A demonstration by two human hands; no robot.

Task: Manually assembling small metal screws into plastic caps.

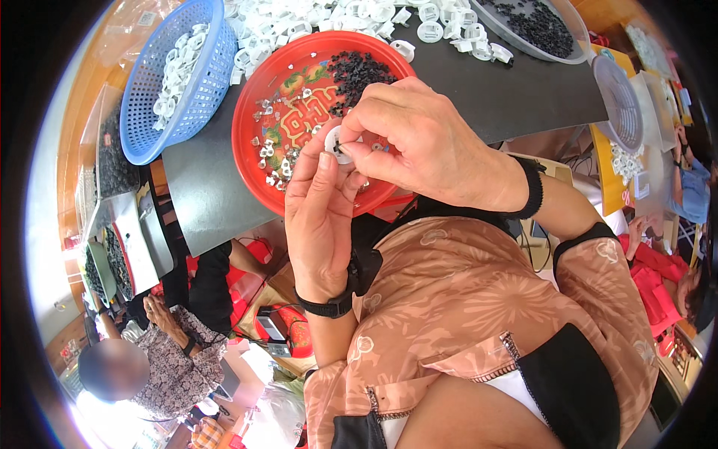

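Pinching wht pc (332, 140) — L hand (319, 209), R hand (437, 142) — bare table edge (550, 120)

One round red patterned tray (244, 142), one oval blue perforated plastic basket (207, 91), one round pale-grey perforated basket (622, 101), one translucent round tub (577, 46), one held white plastic disc (330, 140); heaped white plastic pieces (299, 28) are uncountable.

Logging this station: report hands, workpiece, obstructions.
Left hand holds round white piece. Right hand pinches small black part at it. Red tray beneath; no obstruction visible.
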